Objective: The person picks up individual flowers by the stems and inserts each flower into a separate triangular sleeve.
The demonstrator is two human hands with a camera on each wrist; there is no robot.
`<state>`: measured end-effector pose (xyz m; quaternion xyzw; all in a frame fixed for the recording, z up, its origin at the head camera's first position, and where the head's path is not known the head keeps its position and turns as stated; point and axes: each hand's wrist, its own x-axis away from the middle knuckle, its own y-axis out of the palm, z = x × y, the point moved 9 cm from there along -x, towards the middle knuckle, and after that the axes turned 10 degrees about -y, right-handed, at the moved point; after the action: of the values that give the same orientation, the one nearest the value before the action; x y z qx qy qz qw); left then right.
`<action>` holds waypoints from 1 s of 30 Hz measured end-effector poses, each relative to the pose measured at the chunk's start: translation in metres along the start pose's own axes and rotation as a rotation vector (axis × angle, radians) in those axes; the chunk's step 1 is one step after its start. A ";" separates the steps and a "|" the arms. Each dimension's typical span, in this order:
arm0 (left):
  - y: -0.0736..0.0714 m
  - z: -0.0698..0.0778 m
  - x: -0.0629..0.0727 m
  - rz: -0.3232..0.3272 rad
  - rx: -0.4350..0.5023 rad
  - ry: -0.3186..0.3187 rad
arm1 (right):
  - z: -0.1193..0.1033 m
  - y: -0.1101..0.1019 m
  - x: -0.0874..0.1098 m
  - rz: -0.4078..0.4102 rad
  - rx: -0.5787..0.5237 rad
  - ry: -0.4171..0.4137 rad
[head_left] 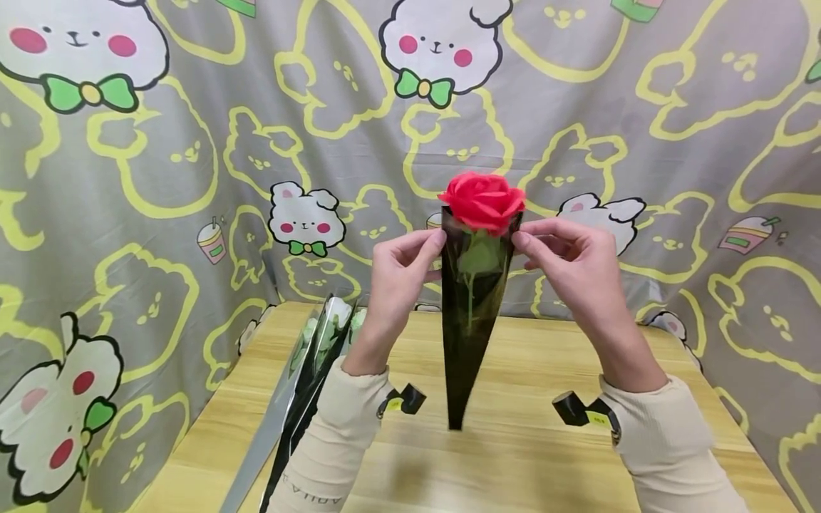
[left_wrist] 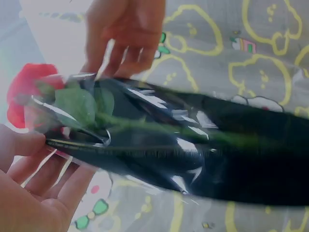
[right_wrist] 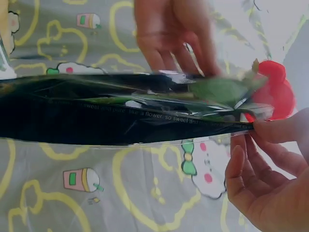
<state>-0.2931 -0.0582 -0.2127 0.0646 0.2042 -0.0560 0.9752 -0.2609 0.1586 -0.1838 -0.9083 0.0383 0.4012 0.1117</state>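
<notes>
A red rose (head_left: 484,199) with green leaves and stem stands upright inside a tapered black sleeve (head_left: 465,356) with a clear front, its bloom above the sleeve's mouth. My left hand (head_left: 404,267) pinches the sleeve's upper left edge between thumb and fingers. At the upper right edge, my right hand (head_left: 571,260) pinches it the same way. Held between both hands, the sleeve narrows to a point over the table. Small printed lettering runs along the sleeve's edge (right_wrist: 145,113) in the right wrist view. The lower stem is hidden behind the black film.
Several wrapped white flowers (head_left: 330,328) in clear and black sleeves lie on the left of the wooden table (head_left: 526,442), partly behind my left forearm. A grey cloth (head_left: 359,164) with cartoon prints hangs behind and at the sides. Small black cameras (head_left: 405,399) are strapped to both wrists.
</notes>
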 end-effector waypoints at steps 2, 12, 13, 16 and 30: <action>-0.005 -0.004 0.000 0.026 0.024 -0.008 | 0.004 -0.004 0.002 0.027 -0.010 0.006; -0.002 -0.013 0.005 0.016 0.075 -0.016 | 0.016 0.000 0.011 -0.002 -0.024 0.028; 0.000 -0.013 0.005 0.015 0.074 -0.011 | 0.016 0.001 0.011 -0.004 -0.034 0.025; -0.001 -0.012 0.006 0.028 0.080 0.010 | 0.016 -0.002 0.011 0.013 -0.032 0.020; 0.002 -0.014 0.004 0.034 0.070 0.020 | 0.019 0.005 0.014 0.012 -0.083 0.024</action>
<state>-0.2941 -0.0541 -0.2268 0.1027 0.2108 -0.0456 0.9710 -0.2662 0.1588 -0.2076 -0.9167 0.0283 0.3921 0.0713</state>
